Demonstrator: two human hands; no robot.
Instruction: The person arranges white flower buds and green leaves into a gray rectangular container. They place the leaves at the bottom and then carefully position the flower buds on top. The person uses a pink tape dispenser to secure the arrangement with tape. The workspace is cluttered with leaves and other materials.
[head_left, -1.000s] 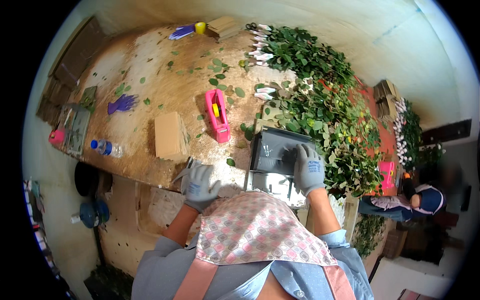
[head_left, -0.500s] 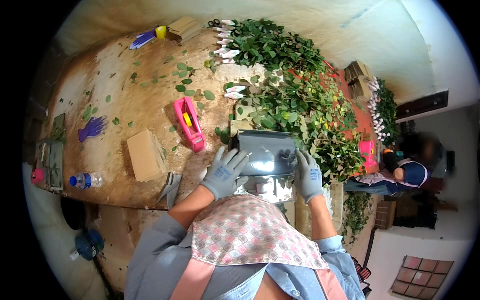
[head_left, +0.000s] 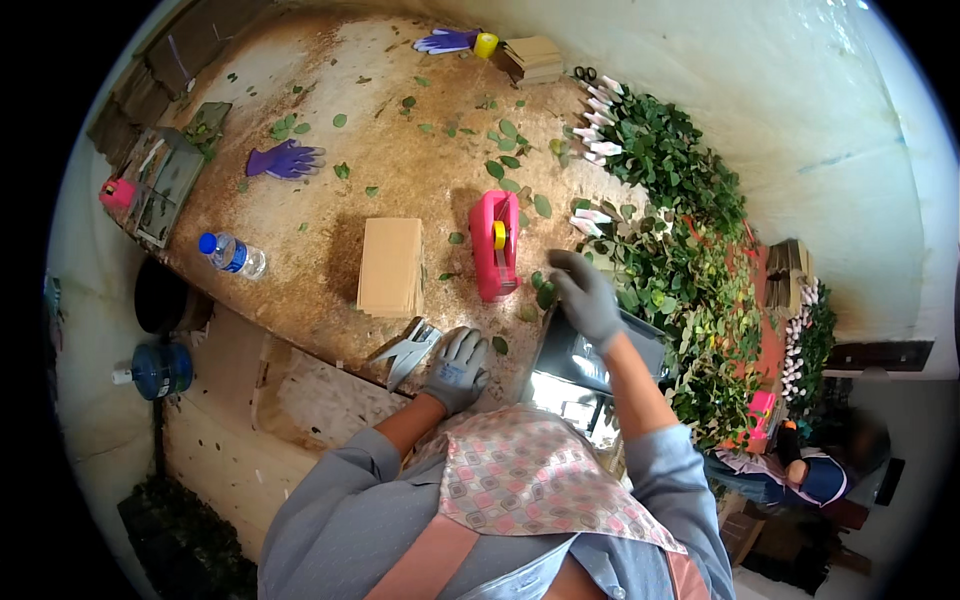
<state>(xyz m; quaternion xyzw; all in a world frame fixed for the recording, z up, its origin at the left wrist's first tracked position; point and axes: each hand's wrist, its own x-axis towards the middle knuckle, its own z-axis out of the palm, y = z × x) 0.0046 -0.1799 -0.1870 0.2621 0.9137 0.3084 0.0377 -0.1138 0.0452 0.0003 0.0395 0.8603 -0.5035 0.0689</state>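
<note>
My left hand (head_left: pixel 458 372), in a grey glove, lies on the table with its fingers stretched out. Just left of it is a silver hand tool (head_left: pixel 408 352) with two spread arms, like a stapler. My right hand (head_left: pixel 588 300), also gloved in grey, hovers over the top edge of a glossy dark tray-like box (head_left: pixel 570 352), fingers apart and nothing visible in them. A pink tape dispenser (head_left: pixel 486 262) with a yellow roll stands left of that hand. Further left sits a stack of brown cardboard pieces (head_left: pixel 390 268).
Leafy stems in bunches (head_left: pixel 670 165), their ends wrapped in white, fill the right side. A purple glove (head_left: pixel 286 160), a water bottle (head_left: pixel 232 256) and loose leaves lie leftward. More cardboard (head_left: pixel 534 60) stands at the back. Another person (head_left: pixel 800 475) is at far right.
My view has swung left. Both hands have come off the sides of the dark box: the left onto the table by the silver tool, the right up over the box's far edge.
</note>
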